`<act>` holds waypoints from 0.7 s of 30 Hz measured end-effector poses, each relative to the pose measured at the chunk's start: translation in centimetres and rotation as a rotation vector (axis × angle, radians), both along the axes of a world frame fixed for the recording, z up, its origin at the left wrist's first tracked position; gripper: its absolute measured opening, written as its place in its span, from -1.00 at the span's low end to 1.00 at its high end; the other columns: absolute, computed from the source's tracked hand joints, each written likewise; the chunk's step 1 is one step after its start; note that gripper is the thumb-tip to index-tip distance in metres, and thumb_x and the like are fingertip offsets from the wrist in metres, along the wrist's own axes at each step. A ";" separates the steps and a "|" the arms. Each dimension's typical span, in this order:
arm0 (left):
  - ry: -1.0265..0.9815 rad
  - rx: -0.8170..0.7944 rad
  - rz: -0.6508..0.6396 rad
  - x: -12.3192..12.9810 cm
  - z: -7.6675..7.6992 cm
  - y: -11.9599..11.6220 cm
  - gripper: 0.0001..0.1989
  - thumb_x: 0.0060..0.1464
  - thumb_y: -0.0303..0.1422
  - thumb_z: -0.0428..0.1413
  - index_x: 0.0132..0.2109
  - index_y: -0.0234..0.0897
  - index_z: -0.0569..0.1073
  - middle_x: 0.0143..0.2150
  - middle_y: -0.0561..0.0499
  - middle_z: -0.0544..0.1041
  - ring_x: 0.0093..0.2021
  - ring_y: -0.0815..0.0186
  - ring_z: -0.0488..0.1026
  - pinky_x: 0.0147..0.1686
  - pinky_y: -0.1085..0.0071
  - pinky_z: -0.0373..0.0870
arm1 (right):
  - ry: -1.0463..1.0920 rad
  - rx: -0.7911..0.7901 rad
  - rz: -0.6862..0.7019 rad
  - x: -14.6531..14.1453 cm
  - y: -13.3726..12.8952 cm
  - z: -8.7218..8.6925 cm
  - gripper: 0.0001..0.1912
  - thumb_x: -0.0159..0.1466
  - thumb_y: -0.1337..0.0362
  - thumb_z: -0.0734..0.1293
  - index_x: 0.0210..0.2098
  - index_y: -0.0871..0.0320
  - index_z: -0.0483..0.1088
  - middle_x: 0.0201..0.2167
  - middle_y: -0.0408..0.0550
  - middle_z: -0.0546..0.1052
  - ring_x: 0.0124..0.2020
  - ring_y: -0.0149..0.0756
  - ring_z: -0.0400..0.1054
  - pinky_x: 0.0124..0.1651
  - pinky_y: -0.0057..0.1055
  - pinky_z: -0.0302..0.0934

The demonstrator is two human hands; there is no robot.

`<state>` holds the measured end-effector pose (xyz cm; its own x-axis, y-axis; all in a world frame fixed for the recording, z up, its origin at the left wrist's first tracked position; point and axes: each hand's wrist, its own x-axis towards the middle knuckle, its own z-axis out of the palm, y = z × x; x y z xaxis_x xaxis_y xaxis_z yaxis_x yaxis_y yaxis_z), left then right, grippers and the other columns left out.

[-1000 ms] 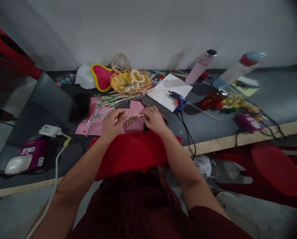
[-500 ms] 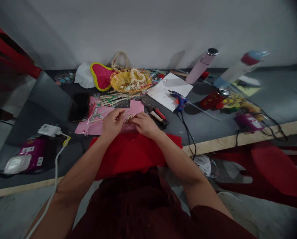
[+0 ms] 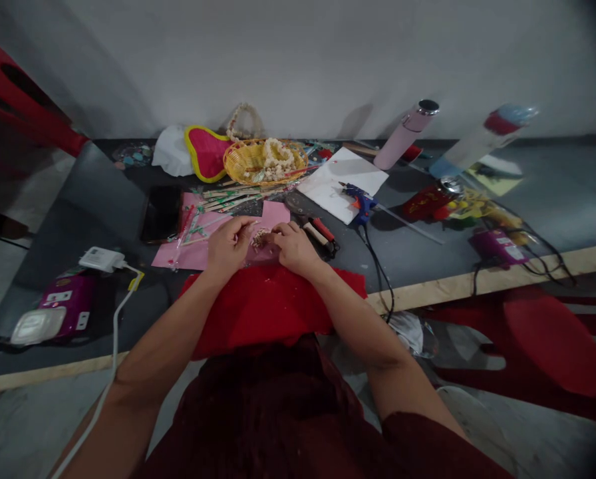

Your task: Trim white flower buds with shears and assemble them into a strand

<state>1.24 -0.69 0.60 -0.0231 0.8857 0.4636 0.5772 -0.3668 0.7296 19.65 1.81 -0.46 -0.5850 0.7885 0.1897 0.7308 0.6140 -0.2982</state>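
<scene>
My left hand [image 3: 228,246] is closed in a pinch above the pink sheet [image 3: 275,211]. Whatever its fingertips hold is too small to make out. A small heap of pale, bead-like bits [image 3: 261,237] lies on the sheet between my hands. My right hand [image 3: 298,250] is at the right edge of this heap, fingers curled and drawn together; anything between them is hidden. Under my wrists, a red cloth [image 3: 263,309] hangs over the table's front edge.
Behind my hands are thin sticks [image 3: 233,195] and a yellow basket [image 3: 238,163] holding a pale beaded string [image 3: 277,156]. Pliers [image 3: 320,233], a blue glue gun [image 3: 362,205] with a cord, and a red can [image 3: 430,199] stand rightward. A phone [image 3: 161,214] lies left.
My right hand's fingers have drawn back slightly to the right, and more of the pale heap shows. The left hand keeps its pinch in about the same place.
</scene>
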 end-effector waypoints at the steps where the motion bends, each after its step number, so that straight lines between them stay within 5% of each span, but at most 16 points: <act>1: 0.001 0.001 0.002 0.0 0.0 0.0 -0.79 0.17 -0.33 0.04 -0.12 -0.23 0.53 -0.23 0.00 0.59 -0.26 0.32 0.48 -0.24 0.44 0.35 | 0.000 -0.006 -0.001 0.0 0.0 0.0 -0.58 0.22 0.48 0.17 -0.05 0.06 0.47 -0.08 0.02 0.43 -0.08 -0.15 0.19 -0.05 -0.23 0.14; 11: 0.015 0.005 -0.011 -0.1 0.0 0.0 -0.78 0.18 -0.31 0.04 -0.10 -0.21 0.53 -0.21 0.01 0.59 -0.24 0.34 0.47 -0.23 0.45 0.33 | 0.114 0.018 0.011 1.5 1.0 -0.1 -0.72 0.18 0.50 0.19 -0.19 0.19 0.45 -0.17 0.00 0.51 -0.12 -0.23 0.28 0.03 -0.30 0.08; 21: 0.059 -0.022 -0.027 -0.2 -0.5 0.2 -0.77 0.18 -0.30 0.03 -0.10 -0.21 0.53 -0.17 -0.02 0.60 -0.19 0.29 0.50 -0.18 0.40 0.37 | -0.032 -0.019 0.040 0.7 -0.1 0.4 -0.78 0.29 0.31 0.24 -0.17 0.04 0.50 -0.16 -0.02 0.47 -0.08 -0.16 0.23 -0.08 -0.25 0.12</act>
<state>1.00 -0.47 0.07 0.0282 0.8956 0.4440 0.6096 -0.3674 0.7024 20.37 1.71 -0.04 -0.6219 0.7676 0.1549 0.7152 0.6373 -0.2870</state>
